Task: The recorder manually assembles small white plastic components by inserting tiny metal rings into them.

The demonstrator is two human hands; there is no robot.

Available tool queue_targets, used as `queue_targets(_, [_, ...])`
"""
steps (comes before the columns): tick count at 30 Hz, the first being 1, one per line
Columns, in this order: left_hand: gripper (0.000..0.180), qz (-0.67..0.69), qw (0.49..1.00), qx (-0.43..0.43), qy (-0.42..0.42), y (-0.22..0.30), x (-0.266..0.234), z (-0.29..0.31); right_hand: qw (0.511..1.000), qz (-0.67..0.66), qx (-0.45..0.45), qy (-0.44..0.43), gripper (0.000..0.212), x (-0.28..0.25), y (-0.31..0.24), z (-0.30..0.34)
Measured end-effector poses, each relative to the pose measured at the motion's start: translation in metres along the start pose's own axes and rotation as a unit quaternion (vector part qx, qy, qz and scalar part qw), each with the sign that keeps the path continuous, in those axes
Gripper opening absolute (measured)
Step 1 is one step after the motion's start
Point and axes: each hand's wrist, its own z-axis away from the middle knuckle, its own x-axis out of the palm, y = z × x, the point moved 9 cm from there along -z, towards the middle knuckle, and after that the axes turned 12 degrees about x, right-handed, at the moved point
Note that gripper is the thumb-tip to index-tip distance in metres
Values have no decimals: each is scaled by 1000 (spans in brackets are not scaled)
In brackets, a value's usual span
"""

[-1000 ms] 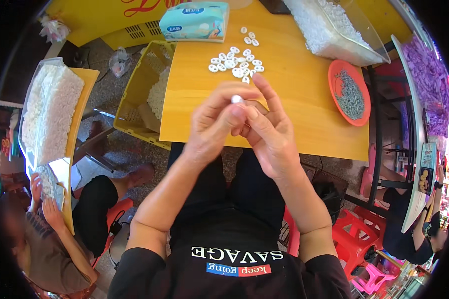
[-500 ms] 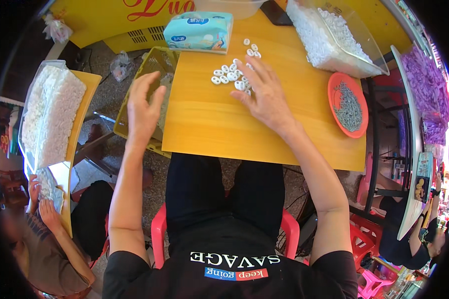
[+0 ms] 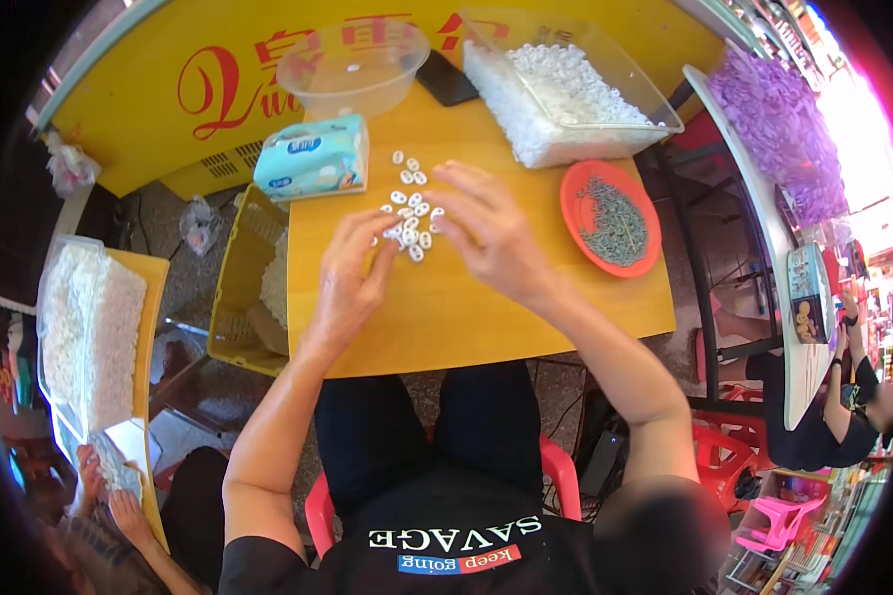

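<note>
Left hand moved from crate to white pieces, grip unclear; right hand spread; dish holds metal bits.

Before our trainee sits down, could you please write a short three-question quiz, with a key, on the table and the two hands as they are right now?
1. Which hand is nearer the orange-red plate of small grey metal parts: the left hand or the right hand?
2. True or false: the blue tissue pack stands to the right of the orange-red plate.
3. Fill in the blank: the small white pieces are scattered directly on the ____.

Key:
1. The right hand.
2. False; the blue tissue pack is to the left of the orange-red plate.
3. Table.
</note>
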Motion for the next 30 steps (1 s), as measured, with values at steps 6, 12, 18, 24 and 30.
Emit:
queue_targets(6, [24, 101, 992, 21, -69, 31, 24, -48, 944, -185, 265, 71, 30, -136, 82, -60])
queue_targets(12, [23, 145, 986, 60, -64, 19, 52, -125, 816, -328, 476, 4, 62, -171, 218, -88])
queue_targets(18, [19, 108, 975, 195, 7, -9, 76, -223, 752, -335, 563, -75, 60, -125, 277, -110])
queue_targets(24, [26, 206, 977, 45, 26, -112, 132, -270, 731, -315, 602, -55, 59, -76, 333, -134])
queue_targets(30, [33, 75, 985, 138, 77, -92, 150, -257, 810, -269, 521, -27, 54, -89, 411, -170])
